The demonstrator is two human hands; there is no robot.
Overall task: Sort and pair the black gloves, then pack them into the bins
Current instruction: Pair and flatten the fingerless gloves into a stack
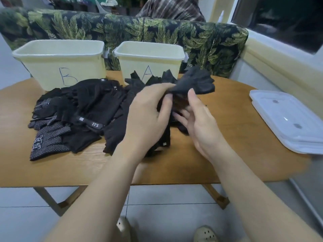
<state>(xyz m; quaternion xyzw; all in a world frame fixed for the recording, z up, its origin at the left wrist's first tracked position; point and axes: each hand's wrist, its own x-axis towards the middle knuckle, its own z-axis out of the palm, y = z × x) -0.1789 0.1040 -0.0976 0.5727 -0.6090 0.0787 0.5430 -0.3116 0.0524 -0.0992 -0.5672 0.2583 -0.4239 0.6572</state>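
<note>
**Hands working one bunched glove in front of bin A**

Left hand (148, 109) is pinching a bunched black glove (195, 81) at its gathered end, fingers curled round the fabric. Right hand (195, 117) is sitting just right of it, thumb up against the fabric, fingers half-curled under dark cloth; looks like a loose grip on the same glove, though I can't tell if a second glove is in there too.

Held glove is raised off the table, fingers fanning up and right, just in front of bin A (148, 55). Bin B (57, 53) is sitting left of A, both at the far edge. Rest of the glove pile (78, 110) is lying left and near of the hands: plain black ones mixed with dotted-palm ones at the far left of the heap.

Judgement on doing this step well:
- Flatten the held glove before matching, since bunched fabric is hiding cuff and palm pattern.
- Match on type first (dotted palm vs plain, cuff label), then on handedness.
- Stack the pair aligned, then drop as one unit, so it isn't splitting on the way in.
- Can't see inside either bin, so fill level is unknown.

White lidded trays (288, 119) are sitting at the right of the wooden table (227, 163), well apart from the work.
</note>
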